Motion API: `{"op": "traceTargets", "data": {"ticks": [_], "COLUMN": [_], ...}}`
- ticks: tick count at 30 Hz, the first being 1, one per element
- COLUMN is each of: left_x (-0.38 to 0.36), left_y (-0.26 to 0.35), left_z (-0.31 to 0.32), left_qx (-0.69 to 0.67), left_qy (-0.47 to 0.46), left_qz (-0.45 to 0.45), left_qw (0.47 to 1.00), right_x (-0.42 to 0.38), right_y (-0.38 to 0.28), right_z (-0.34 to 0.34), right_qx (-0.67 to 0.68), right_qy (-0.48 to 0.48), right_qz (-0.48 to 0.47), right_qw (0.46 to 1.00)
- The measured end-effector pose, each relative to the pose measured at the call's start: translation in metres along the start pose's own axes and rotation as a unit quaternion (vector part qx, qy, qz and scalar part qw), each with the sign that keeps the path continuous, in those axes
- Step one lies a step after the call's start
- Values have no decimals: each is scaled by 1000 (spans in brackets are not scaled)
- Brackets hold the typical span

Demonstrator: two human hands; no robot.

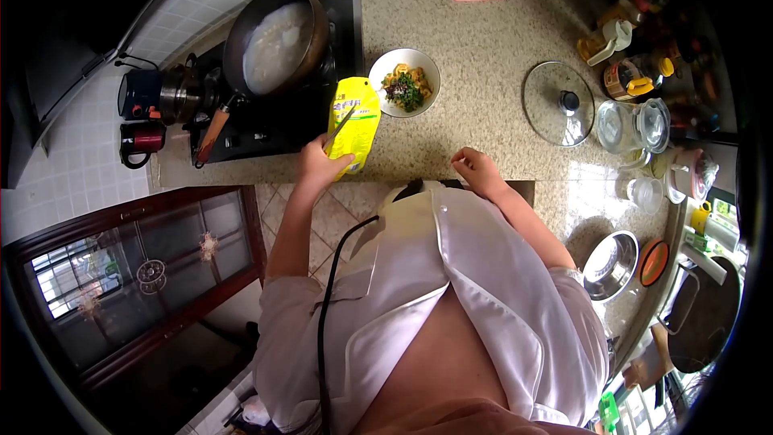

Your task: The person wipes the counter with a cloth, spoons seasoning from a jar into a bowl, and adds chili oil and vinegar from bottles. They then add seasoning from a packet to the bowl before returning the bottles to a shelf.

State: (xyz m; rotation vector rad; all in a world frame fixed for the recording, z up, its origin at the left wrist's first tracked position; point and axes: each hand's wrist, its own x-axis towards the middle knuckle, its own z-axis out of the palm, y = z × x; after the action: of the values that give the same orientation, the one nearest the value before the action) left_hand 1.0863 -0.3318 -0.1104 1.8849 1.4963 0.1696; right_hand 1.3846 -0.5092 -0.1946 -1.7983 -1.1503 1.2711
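My left hand is closed on a yellow packet, which it holds near the stove's right edge; a thin dark utensil seems to lie across the packet. The packet's upper right side is beside a white bowl that holds chopped greens and yellowish pieces. Above the counter's front edge is my right hand, its fingers curled near the thumb; whether anything small is between them I cannot make out.
A wok with whitish contents sits on the black stove. A glass lid lies on the counter. Bottles, a glass pot and a steel bowl stand at the right.
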Motion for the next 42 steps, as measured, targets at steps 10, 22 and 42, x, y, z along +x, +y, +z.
{"op": "traceTargets", "data": {"ticks": [10, 22, 42], "left_x": [-18, -15, -13], "left_y": [-13, -18, 23], "left_z": [12, 31, 10], "left_qx": [-467, -522, -498], "left_qy": [-117, -198, -279], "left_qz": [-15, 11, 63], "left_qw": [876, 830, 819], "right_x": [15, 22, 24], "right_y": [2, -81, -189], "right_z": [-2, -36, -24], "right_qx": [52, 257, 215], "right_qy": [83, -13, 53], "right_qz": [-56, -18, -252], "right_qw": [994, 966, 942]}}
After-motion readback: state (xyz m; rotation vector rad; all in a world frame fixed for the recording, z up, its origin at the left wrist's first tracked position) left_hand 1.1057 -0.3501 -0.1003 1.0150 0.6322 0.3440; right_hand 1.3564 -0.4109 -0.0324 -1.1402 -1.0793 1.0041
